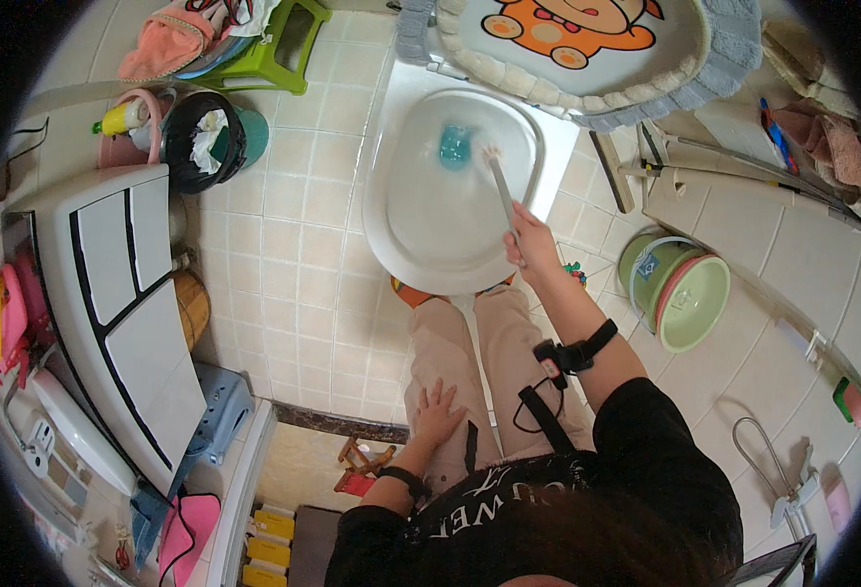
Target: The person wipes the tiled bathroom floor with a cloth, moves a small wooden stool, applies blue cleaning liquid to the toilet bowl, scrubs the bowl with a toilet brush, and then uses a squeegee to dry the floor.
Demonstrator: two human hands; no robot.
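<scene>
My right hand (531,241) is closed around the handle of a toilet brush (502,180), whose bristled end is inside the white toilet bowl (430,231), near the right side. Blue-green liquid (456,147) pools in the bowl, left of the brush end. My left hand (437,412) rests on my left thigh with its fingers spread and holds nothing. The raised toilet lid (584,29), with a cartoon figure and a plush grey and cream cover, stands behind the bowl.
Green basins and a bucket (639,275) stand at the right. A lined trash bin (254,137) and a green plastic stool (283,55) are at the upper left. A white cabinet (155,359) borders the left side; a shower hose (756,429) hangs at the lower right.
</scene>
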